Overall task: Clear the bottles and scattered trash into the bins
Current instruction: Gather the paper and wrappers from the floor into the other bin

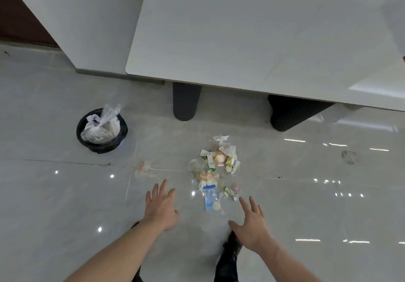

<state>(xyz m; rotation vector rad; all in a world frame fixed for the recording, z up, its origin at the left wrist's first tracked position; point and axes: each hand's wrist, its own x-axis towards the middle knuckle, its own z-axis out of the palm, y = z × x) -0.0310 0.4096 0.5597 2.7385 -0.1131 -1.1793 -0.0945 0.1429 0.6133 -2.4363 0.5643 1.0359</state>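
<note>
The round black bin (102, 131), already holding crumpled plastic, stood far left beyond your left hand (161, 205). Both hands were spread open and empty. The scattered wrapper pile (215, 167) lay just ahead of your right hand (252, 222). Next step, likely: gather it.

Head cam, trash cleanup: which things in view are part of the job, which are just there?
Job:
- trash pile on the floor
- blue pouch at its near end
- clear wrapper lying apart, left of the pile
- black bin, already holding bagged trash
- left hand and right hand, both open, empty

Just there:
- white table
- dark table legs
</note>
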